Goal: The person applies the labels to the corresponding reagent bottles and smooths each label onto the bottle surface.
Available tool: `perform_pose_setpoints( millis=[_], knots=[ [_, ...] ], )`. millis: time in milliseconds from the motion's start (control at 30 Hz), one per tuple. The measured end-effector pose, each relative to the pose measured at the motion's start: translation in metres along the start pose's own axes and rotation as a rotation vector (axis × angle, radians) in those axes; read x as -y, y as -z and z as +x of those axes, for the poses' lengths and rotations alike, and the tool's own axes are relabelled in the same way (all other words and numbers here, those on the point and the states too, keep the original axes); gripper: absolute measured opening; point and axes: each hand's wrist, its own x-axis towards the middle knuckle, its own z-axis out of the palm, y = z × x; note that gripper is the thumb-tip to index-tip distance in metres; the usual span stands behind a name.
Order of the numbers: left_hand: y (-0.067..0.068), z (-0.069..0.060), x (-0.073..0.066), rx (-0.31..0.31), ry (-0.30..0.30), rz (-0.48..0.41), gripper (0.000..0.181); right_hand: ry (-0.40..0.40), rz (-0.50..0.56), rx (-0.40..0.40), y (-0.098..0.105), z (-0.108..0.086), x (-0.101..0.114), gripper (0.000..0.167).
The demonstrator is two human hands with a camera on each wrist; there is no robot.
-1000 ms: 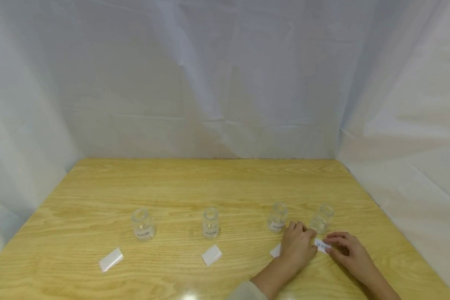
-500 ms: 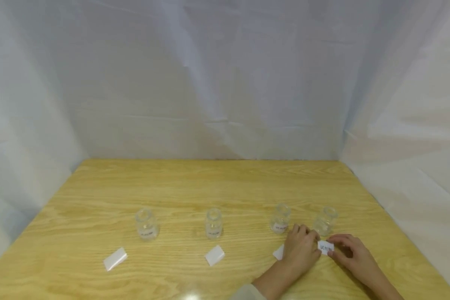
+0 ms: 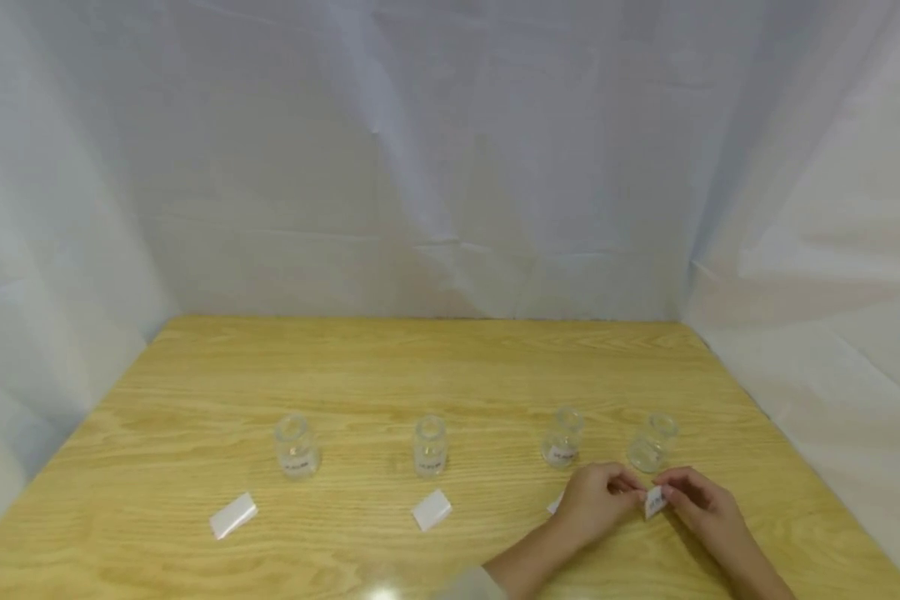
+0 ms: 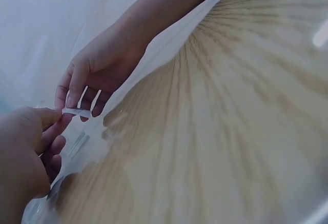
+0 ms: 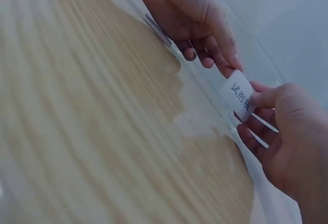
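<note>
In the head view, a small white label (image 3: 652,502) with dark handwritten characters is held up off the table at the right. My left hand (image 3: 598,502) pinches one end between thumb and fingertip, and my right hand (image 3: 707,510) pinches the other. The right wrist view shows the writing on the label (image 5: 239,95) facing the camera, both thumbs on its edges. Just behind the hands stands a clear glass bottle (image 3: 648,452) with no label visible on it. Left of that, another glass bottle (image 3: 562,442) bears a white label.
Two more labelled glass bottles stand further left, one mid-table (image 3: 430,450) and one at the left (image 3: 296,450). White slips lie before them, one left (image 3: 233,516), one centre (image 3: 431,510), one partly behind my left hand (image 3: 554,504). White sheeting (image 3: 420,167) surrounds the wooden table.
The label has turned from facing the head camera to a steeper, narrower angle. My left hand has shifted slightly right and its fingers have drawn in to the label's edge.
</note>
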Motion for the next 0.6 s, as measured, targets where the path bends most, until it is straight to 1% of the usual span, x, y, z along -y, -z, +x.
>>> perform_pose_setpoints(
  millis=[100, 200, 267, 333, 433, 600],
  knots=[
    [0.0036, -0.0017, 0.0007, 0.014, -0.012, -0.029, 0.009, 0.005, 0.076, 0.012, -0.0030, -0.0001, 0.0021, 0.009],
    [0.0053, -0.0021, 0.0010, 0.021, -0.007, -0.031, 0.009, 0.017, 0.154, 0.017, -0.0050, 0.0002, 0.0033, 0.010],
    [0.0058, -0.0022, 0.0008, 0.027, -0.003, -0.029, 0.009, 0.029, 0.186, 0.012, -0.0058, 0.0004, 0.0040, 0.011],
    [0.0060, -0.0020, 0.0007, 0.027, 0.007, -0.026, 0.009, 0.040, 0.187, 0.001, -0.0062, 0.0007, 0.0046, 0.012],
    [0.0064, -0.0016, 0.0002, 0.029, 0.016, -0.022, 0.009, 0.048, 0.163, -0.013, -0.0064, 0.0012, 0.0061, 0.012],
    [0.0057, 0.0002, -0.0007, 0.045, 0.022, -0.046, 0.011, 0.032, 0.168, -0.025, -0.0065, 0.0016, 0.0081, 0.010]
  ],
)
